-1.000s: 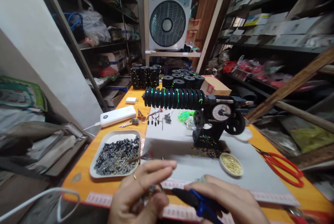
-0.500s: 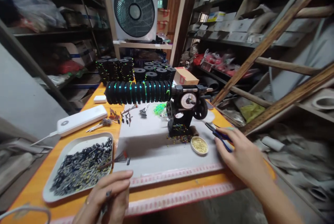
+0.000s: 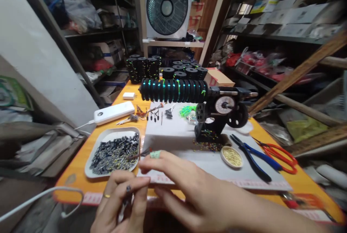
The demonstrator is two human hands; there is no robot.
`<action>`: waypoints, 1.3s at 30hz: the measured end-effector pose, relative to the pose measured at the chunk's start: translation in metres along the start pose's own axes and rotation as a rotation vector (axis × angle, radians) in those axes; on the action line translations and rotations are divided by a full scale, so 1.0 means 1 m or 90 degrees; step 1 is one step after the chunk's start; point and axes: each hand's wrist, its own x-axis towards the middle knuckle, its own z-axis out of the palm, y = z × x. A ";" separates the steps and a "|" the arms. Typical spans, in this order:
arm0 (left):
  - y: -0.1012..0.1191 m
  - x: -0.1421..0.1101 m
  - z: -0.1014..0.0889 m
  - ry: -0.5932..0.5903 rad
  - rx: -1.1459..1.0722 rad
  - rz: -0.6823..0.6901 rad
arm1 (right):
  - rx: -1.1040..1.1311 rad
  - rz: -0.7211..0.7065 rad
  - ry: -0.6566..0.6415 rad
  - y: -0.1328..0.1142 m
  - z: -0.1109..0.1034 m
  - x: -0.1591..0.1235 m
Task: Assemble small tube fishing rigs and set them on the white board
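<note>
My left hand (image 3: 123,204) is at the table's near edge, fingers pinched on a small dark part with a thin lead. My right hand (image 3: 189,186) reaches leftward over the white mat (image 3: 189,160) with fingers stretched out; its fingertip, wrapped in green tape, is close to a small bundle of parts at the tray's edge. A white tray (image 3: 90,166) of several small dark cylinders sits just left of it. Blue-handled pliers (image 3: 253,155) lie on the mat at the right, beside a small dish of gold bits (image 3: 231,156).
A black winding machine (image 3: 217,117) carries a row of black spools (image 3: 173,90) across the table's middle. Red scissors (image 3: 279,153) lie at the right. A white power bank (image 3: 112,112) lies at the left, stacked spools (image 3: 143,67) at the back. Shelves line both sides.
My right hand let go of the blue pliers, which now lie on the mat, and swung left to the tray's edge. My left hand stays pinched on the small part.
</note>
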 end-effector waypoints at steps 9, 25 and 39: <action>-0.001 0.015 0.009 0.001 -0.368 -0.439 | -0.109 -0.007 0.107 0.025 0.015 0.015; -0.001 0.001 0.037 -0.050 -0.341 -0.354 | 0.144 0.163 0.290 0.030 0.017 0.011; -0.002 0.001 0.026 0.016 -0.478 -0.402 | -0.007 0.033 0.260 0.032 0.020 0.005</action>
